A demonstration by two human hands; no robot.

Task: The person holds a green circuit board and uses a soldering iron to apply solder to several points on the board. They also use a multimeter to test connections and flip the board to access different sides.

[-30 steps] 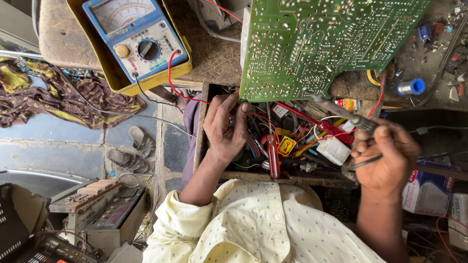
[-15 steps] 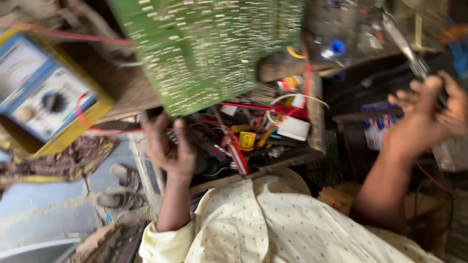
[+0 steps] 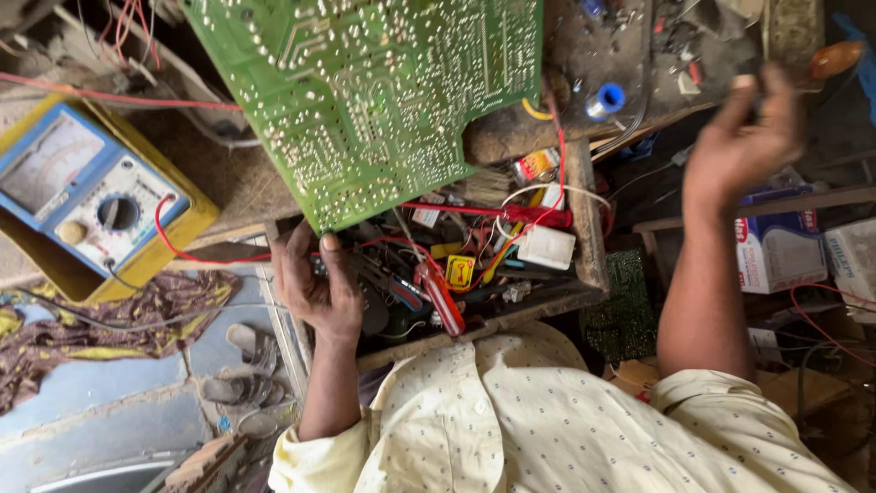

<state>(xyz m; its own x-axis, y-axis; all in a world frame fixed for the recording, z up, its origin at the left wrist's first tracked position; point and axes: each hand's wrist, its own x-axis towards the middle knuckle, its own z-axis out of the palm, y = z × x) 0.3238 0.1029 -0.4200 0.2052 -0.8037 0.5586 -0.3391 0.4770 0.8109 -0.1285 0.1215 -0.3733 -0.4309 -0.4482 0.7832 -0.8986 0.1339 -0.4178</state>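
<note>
Our left hand (image 3: 315, 285) pinches the near edge of the green board (image 3: 374, 100); our right hand (image 3: 741, 137), fingers loosely spread, blurs near an orange handle (image 3: 835, 59).

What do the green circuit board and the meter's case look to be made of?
Circuit board: looks like rigid laminate with a glossy green coating, dotted with shiny silver solder points; the left hand grips its lower edge. Analog multimeter: seemingly moulded plastic, with a blue and white face in a matte yellow surround that may be rubbery; the look leaves that open.

Electronics repair workshop: circuit board (image 3: 383, 100), multimeter (image 3: 87, 196) (wires everywhere).
</note>
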